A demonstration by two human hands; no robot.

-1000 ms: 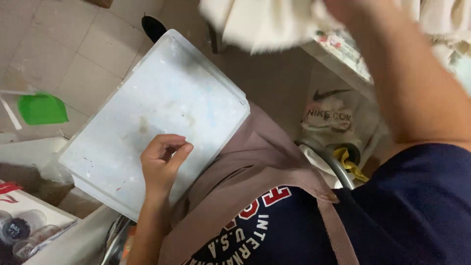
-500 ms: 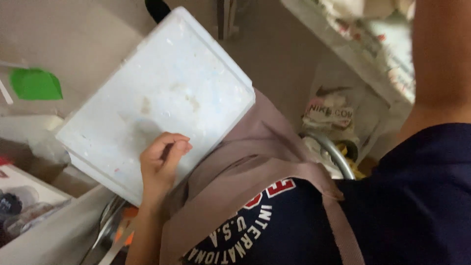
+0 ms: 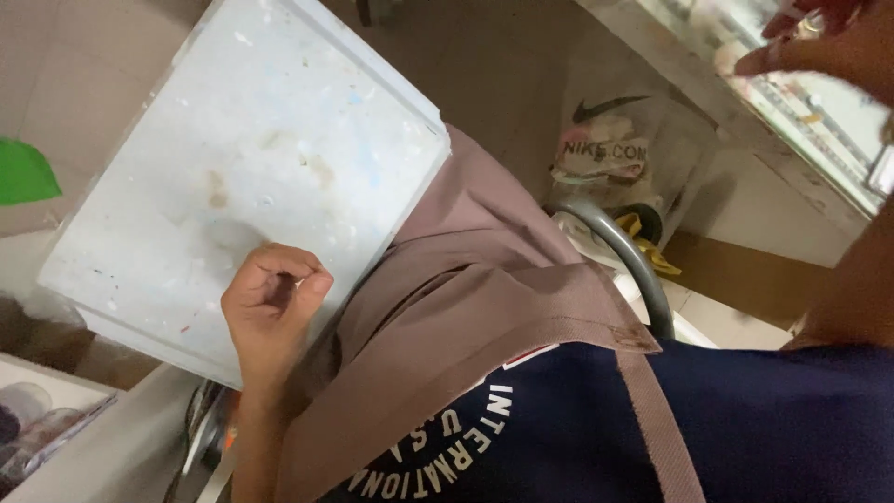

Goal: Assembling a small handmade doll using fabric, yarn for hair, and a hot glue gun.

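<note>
A large white plastic board (image 3: 251, 158), scuffed and stained, lies tilted in front of me with its near corner against my brown apron (image 3: 484, 307). My left hand (image 3: 270, 303) rests on the board's near edge, fingers curled into a loose fist with nothing seen inside it. My right hand (image 3: 833, 42) is raised at the top right, fingers apart and holding nothing, next to a patterned shelf top (image 3: 792, 112).
A green plastic piece (image 3: 23, 172) lies on the tiled floor at left. A clear bag with crumpled paper (image 3: 605, 149) and a grey curved bar (image 3: 629, 256) sit beyond the apron. Clear containers (image 3: 33, 419) stand at the bottom left.
A pale cloth held high in my right hand one second ago is gone from view; the hand is now bare and spread. My view has moved closer to the board. My left hand stays put.
</note>
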